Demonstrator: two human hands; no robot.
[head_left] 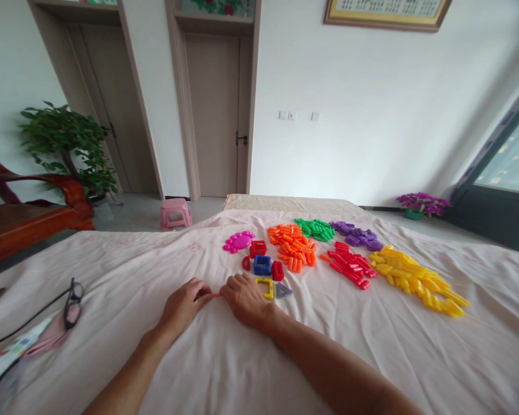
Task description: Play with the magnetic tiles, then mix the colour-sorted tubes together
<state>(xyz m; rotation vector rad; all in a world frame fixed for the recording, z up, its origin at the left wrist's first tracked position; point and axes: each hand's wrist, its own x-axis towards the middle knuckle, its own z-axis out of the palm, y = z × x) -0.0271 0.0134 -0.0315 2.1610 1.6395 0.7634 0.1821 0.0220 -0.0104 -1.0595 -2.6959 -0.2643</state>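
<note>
Between my two hands lies a thin orange-red plastic toy stick (pixel 217 294), only its middle showing. My left hand (pixel 185 304) pinches the left end between thumb and finger. Closed over the other end is my right hand (pixel 245 297), palm down, its fingertips partly hidden. Just beyond the right hand are a yellow square frame (pixel 265 289) and a purple triangle (pixel 284 290). A blue block frame (pixel 262 265) sits behind them, with red pieces (pixel 258 248) around it and a magenta paw-shaped piece (pixel 239 242) farther back.
Piles of orange (pixel 294 248), green (pixel 315 229), purple (pixel 357 235), red (pixel 350 265) and yellow (pixel 415 279) toy pieces spread to the right on the wrinkled cloth (pixel 190 374). Eyeglasses (pixel 72 305) lie at left. A pink stool (pixel 175 214) stands beyond the covered surface.
</note>
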